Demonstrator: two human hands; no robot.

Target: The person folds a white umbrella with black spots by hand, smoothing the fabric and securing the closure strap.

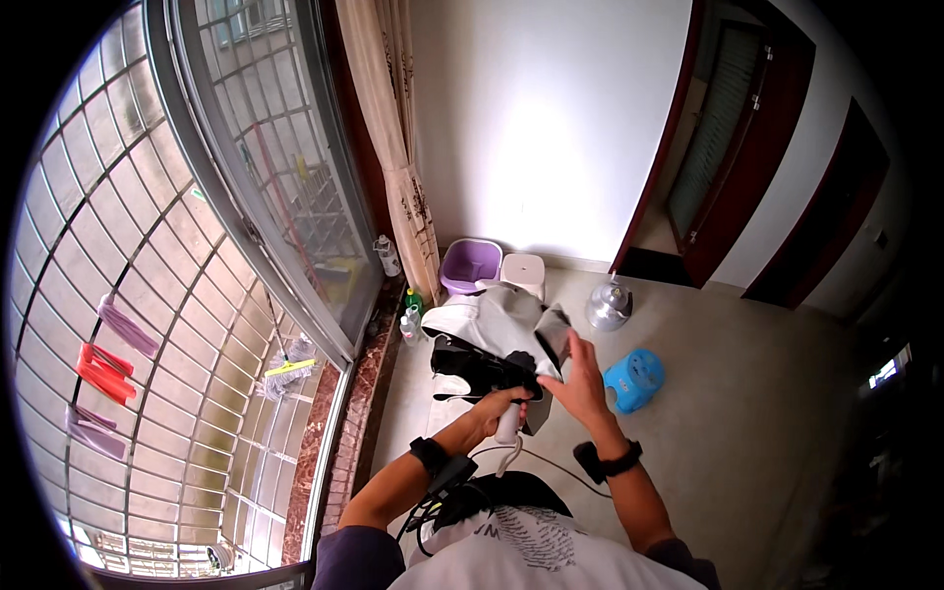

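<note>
Head view: a grey-white cloth bundle [497, 317] is up in front of the person, over the floor [728, 393], between and just beyond the two hands.
Cloth's look: pale and matt on top, broad soft folds, a ragged outline; a darker grey edge turns up at its right end.
Black part: black material [452, 359] shows under the pale top, with a white-edged flap at its lower left; whether it is one piece with the cloth, I cannot tell.
Left hand [502, 406]: fingers wrapped round a white handle [507, 425] at the bundle's near side.
Right hand [580, 379]: raised at the bundle's right edge, thumb and fingers spread apart along it; whether they pinch the fabric, I cannot tell.
Cord: a thin dark cord [556, 462] curves below the hands toward the right wrist.
Behind the bundle: a purple tub [472, 263] and a white stool [524, 272] near the wall.
Right of it: a shiny metal kettle [610, 307] and a blue stool [636, 380].
Left of it: bottles [410, 320] beside the curtain [391, 147].
</note>
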